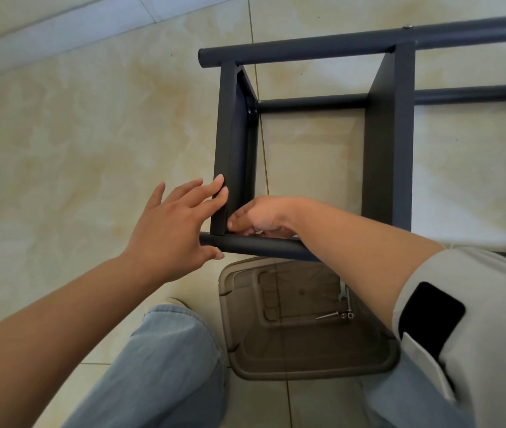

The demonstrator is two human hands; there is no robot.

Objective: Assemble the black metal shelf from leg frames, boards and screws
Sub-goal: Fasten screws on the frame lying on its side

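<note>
1. On the floor (pixel 76 143) between the person's knees, a smoky translucent tray (pixel 304 362) holds a long screw (pixel 327 316), washers (pixel 347 315) and part of a wrench (pixel 342 293) near its right edge.
2. The floor is glossy beige marbled tile; a pale wall base crosses the far left corner.
3. Just beyond the tray lies the black shelf (pixel 387 143) on its side: near tube (pixel 264 246), two upright boards, far tubes.
4. The left hand (pixel 174 230) is spread, fingertips pressing the left board (pixel 230 143), thumb touching the near tube.
5. The right hand (pixel 261 216) is curled at that board's inner lower corner, fingers together, though whether they pinch anything cannot be told.
</note>
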